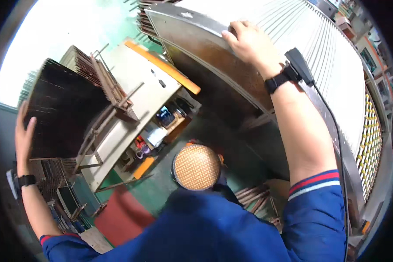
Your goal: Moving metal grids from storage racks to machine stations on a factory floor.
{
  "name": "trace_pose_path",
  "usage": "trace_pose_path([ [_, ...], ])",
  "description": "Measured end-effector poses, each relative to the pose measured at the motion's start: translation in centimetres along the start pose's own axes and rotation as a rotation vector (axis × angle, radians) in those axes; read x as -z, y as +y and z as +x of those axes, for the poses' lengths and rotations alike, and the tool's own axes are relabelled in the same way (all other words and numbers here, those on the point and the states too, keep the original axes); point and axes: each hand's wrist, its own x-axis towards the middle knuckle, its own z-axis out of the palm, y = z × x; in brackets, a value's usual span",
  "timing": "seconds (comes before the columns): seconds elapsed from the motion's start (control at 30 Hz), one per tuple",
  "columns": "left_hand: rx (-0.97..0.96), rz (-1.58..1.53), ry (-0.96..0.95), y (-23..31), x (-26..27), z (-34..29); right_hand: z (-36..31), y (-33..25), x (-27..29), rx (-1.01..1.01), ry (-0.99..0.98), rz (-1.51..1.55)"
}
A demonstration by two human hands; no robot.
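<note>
My left hand [25,133] is at the outer edge of a large black flat panel [67,113]. Its fingers are stretched up along that edge and its thumb stands apart in front of the panel's face. The panel leans upright against a rusty metal rack [113,94], where more thin panels stand behind it. My right hand [251,43] rests on the metal rim [201,22] of a big machine with a white, ribbed top [288,22]. The right thumb is spread from the fingers, which bend slightly; nothing shows in that hand.
A pale workbench [155,94] with an orange edge strip [161,65] holds a marker-like item; its shelf is cluttered. A round stool with a woven-pattern seat [196,167] stands before me. Rods [253,196] lie on the green floor, near a red board [122,216]. A black cable runs along my right arm.
</note>
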Motion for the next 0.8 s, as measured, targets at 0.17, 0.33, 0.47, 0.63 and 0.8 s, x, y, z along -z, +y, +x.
trace_pose_path([
  [0.17, 0.084, -0.039, 0.012, 2.9, -4.0, -1.2, -0.3, 0.2, -0.4, 0.001, -0.026, 0.038],
  [0.33, 0.074, 0.041, -0.007, 3.7, -7.1, -2.7, -0.2, -0.7, 0.5, -0.007, -0.051, 0.047],
  [0.47, 0.072, 0.151, -0.028, 4.4, -9.7, -4.0, 0.2, -0.5, -0.5, 0.010, -0.012, 0.007],
  [0.63, 0.047, 0.164, 0.000, 5.3, -10.2, -2.9, -0.3, 0.0, 0.1, 0.052, -0.029, -0.026],
  [0.8, 0.094, 0.178, -0.005, 4.3, -10.2, -3.1, -0.2, -1.1, 0.4, 0.100, -0.121, -0.089],
])
